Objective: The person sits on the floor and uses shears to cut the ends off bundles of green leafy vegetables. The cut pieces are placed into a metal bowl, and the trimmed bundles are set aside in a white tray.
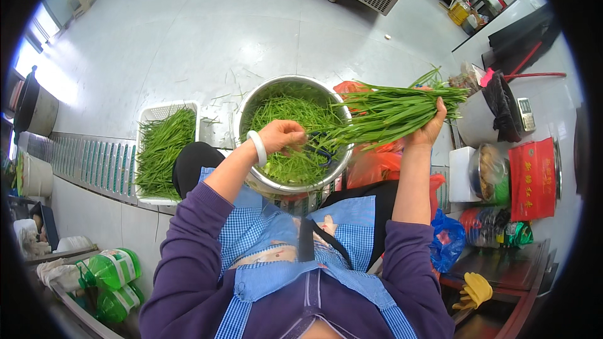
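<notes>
My right hand grips a thick bundle of green Chinese chives near one end. The loose ends of the bundle reach left over the rim of a round metal pot. Many more chives fill the pot. Above them is my left hand, a white bangle on its wrist, with thumb and fingers drawn together; whether a blade lies between them cannot be made out. Dark blue looped handles, apparently scissors, rest among the greens by my left fingertips, partly covered.
Left of the pot stands a white plastic basket heaped with chives. Red plastic bags lie to the right, beyond them a bin with a black liner. A slotted drain grate crosses the floor. Green bottles stand lower left.
</notes>
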Available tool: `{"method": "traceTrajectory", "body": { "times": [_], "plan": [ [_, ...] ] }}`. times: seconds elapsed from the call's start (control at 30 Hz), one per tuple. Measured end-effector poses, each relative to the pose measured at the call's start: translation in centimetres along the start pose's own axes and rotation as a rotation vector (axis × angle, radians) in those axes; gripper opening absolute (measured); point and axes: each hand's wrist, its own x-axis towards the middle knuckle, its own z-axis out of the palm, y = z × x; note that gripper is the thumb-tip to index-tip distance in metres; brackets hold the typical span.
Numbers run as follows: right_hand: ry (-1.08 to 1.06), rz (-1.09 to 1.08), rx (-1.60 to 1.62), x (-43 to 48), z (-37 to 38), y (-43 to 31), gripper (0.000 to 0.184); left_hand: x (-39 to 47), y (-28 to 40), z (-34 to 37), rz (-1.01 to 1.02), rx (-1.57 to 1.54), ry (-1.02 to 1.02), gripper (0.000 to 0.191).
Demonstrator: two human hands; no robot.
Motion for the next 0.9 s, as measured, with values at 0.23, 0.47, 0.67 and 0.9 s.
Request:
{"method": "traceTrajectory", "body": {
  "times": [0.23,0.47,0.67,0.9],
  "plan": [
    [-0.030,0.081,-0.247,-1.9,-1.0,-0.1,0.030,-0.3,-0.4,-3.1,-0.111,0.004,0.317,0.039],
    [-0.066,0.350,-0.241,-4.2,-3.7,4.6,0.038,-1.1,0.0,-2.1,0.091,-0.754,-0.110,0.039],
    [-0.033,0.538,-0.294,-5.4,-4.8,7.2,0.040,-0.9,0.3,-0.3,0.167,-0.413,0.079,0.050],
    [-0.053,0.608,-0.414,-6.2,-4.5,8.6,0.039,0.3,1.5,1.8,0.241,0.426,0.567,0.008]
  ]
}}
